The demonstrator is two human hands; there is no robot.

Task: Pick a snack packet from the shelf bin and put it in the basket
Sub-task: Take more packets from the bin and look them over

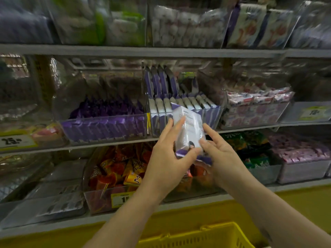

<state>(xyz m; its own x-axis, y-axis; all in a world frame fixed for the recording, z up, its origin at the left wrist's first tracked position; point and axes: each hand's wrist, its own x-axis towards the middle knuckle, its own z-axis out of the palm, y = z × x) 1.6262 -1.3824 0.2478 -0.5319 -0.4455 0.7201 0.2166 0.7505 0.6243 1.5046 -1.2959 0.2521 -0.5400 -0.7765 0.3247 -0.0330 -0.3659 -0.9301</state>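
Note:
A white and purple snack packet point(190, 128) is held upright in the air in front of the middle shelf. My left hand point(168, 158) grips its left side and lower edge. Touching its right side and bottom is my right hand point(217, 156), fingers curled around it. Right behind the packet stands the clear shelf bin point(213, 117) with several more purple and white packets in rows. The yellow plastic basket point(211, 237) shows at the bottom edge, below my forearms.
A clear bin of purple packets point(105, 126) sits left of the source bin, a bin of pink and white packets point(254, 111) to its right. On the lower shelf are orange and red snack bags point(118, 172) and green bags point(250, 149). A yellow ledge runs under the shelves.

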